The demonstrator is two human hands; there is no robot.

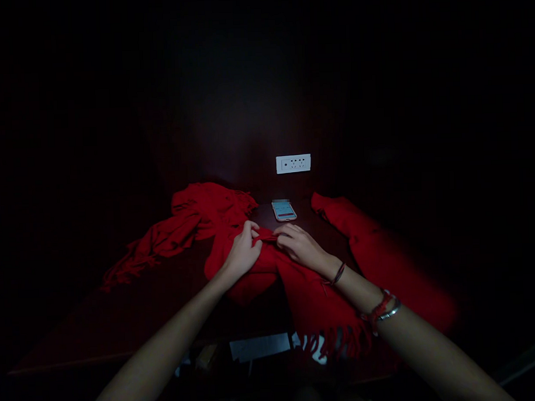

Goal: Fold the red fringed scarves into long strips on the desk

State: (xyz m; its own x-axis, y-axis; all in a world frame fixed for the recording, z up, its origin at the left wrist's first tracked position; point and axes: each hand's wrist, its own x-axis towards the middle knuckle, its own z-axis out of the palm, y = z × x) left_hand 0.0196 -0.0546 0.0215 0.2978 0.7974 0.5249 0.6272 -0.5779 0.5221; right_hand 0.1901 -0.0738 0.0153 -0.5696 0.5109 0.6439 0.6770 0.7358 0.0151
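Observation:
A red fringed scarf (306,293) lies bunched at the middle of the dark table, one fringed end hanging over the front edge. My left hand (246,248) pinches a fold of it between thumb and fingers. Just to the right, my right hand (297,243) grips the same raised fold, its fingers closed on the cloth. The two hands are a short gap apart, with red fabric stretched between them. My right wrist carries a thin dark band and, further up, a red bracelet and a silver bangle.
Another heap of red fringed cloth (201,208) lies at the back left. A folded red cloth (379,261) spreads along the right. Behind my hands a phone (284,210) lies with its screen lit, below a white wall socket (293,163). Pale papers (259,347) show under the table's front edge.

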